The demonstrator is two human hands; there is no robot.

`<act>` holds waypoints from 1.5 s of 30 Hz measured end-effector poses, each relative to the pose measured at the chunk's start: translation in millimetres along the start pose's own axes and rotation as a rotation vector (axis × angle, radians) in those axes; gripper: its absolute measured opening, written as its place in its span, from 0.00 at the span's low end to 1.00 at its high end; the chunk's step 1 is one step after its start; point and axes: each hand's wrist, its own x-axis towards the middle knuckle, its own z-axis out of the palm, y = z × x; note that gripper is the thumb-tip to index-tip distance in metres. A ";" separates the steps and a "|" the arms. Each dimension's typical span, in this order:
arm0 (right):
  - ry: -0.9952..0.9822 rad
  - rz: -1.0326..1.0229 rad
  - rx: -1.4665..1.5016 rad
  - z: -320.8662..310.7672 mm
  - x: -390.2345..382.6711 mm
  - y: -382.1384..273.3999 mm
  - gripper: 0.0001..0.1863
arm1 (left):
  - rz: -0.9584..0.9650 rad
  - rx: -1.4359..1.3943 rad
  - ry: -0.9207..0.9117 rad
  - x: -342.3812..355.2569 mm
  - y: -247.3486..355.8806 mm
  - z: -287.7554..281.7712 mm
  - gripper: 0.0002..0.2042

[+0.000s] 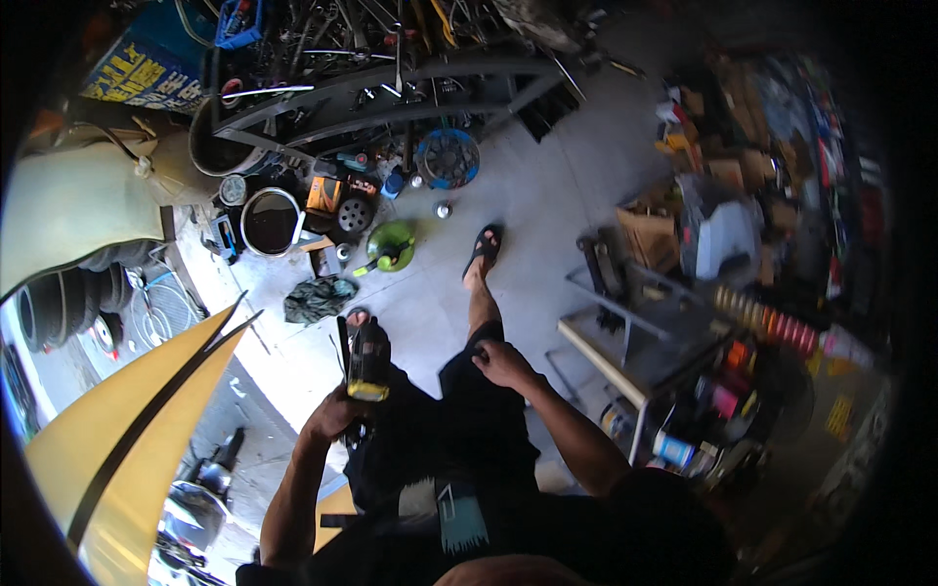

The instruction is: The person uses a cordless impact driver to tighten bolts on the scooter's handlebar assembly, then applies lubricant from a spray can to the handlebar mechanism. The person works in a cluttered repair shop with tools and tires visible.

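Note:
My left hand (337, 412) is closed around a black and yellow power tool (369, 359), held upright in front of my left thigh. A thin dark piece sticks up beside the tool. My right hand (496, 361) is curled closed at the right leg of my black shorts; whether it grips the cloth or something else is hidden. My sandaled right foot (481, 249) is forward on the pale floor, near a small silver can (444, 210). A crumpled dark green cloth (318, 298) lies ahead of my left foot.
Ahead are a metal rack of tools (362, 83), a drain pan (272, 223), a green container (391, 244) and a blue-rimmed basket (447, 156). Tyres (49, 313) and yellow panels (137, 430) are at left. A metal-framed table (606, 381), cardboard boxes (647, 234) and clutter crowd the right.

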 end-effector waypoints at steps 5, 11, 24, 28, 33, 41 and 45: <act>0.057 -0.097 -0.132 -94.2 179.1 91.3 0.16 | 0.029 -0.263 -0.031 145.8 10.8 62.6 0.21; 0.325 -0.292 -0.081 -223.8 370.1 79.4 0.13 | 0.146 -0.592 -0.006 296.6 66.4 123.2 0.27; 0.841 -0.923 -0.303 -230.1 615.5 -71.0 0.21 | 0.413 -0.751 0.039 420.9 52.2 15.0 0.27; 0.859 -0.803 -0.564 -200.3 663.0 -86.2 0.24 | 0.559 -0.874 0.369 383.7 77.1 2.1 0.21; 0.588 -0.836 -0.437 -197.1 636.4 -77.2 0.14 | 0.812 -1.018 0.374 386.0 57.6 -6.6 0.30; 0.476 -0.893 -0.274 -204.9 638.8 -56.9 0.13 | 0.843 -0.968 0.414 390.6 58.5 3.7 0.28; 0.391 -0.820 -0.192 -210.4 641.2 -62.3 0.13 | 0.782 -1.034 0.532 397.9 52.4 8.2 0.27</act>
